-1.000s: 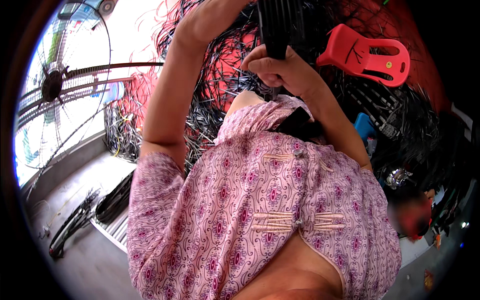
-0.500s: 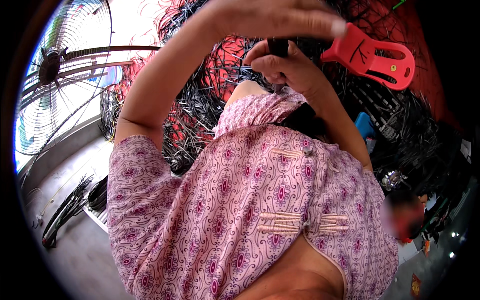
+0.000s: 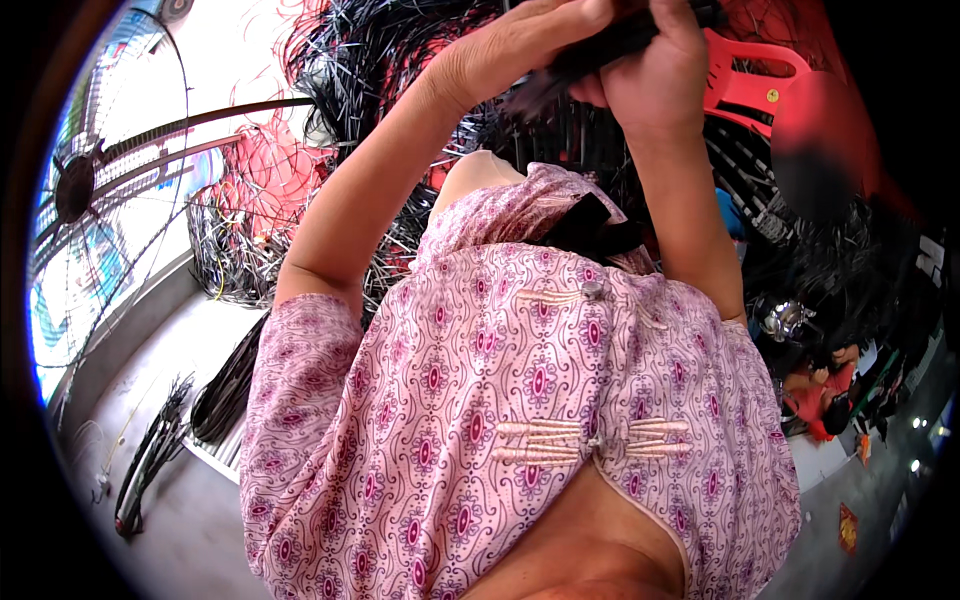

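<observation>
At the top of the head view, my right hand (image 3: 662, 75) is closed round a bundle of black strips (image 3: 610, 45), its thumb pointing up along the far side. The bundle lies slantwise, and its lower left end is blurred. Close against it on the left is my left hand (image 3: 525, 42), its fingers stretched out; the upper frame edge cuts off part of this hand. Whether it presses on the bundle I cannot tell. Below both hands, a black cloth or strap (image 3: 590, 228) lies over my patterned clothing.
Loose black strips (image 3: 370, 60) spread over a red surface ahead. A red plastic chair (image 3: 765, 75) stands at the right. A large fan (image 3: 80, 185) is at the left. Tied strip bundles (image 3: 150, 450) lie on the floor. Another person (image 3: 825, 390) is at the lower right.
Both hands have moved up in the view, the right one also rightward. My left hand has come down beside the bundle from above my right hand. The view has shifted slightly.
</observation>
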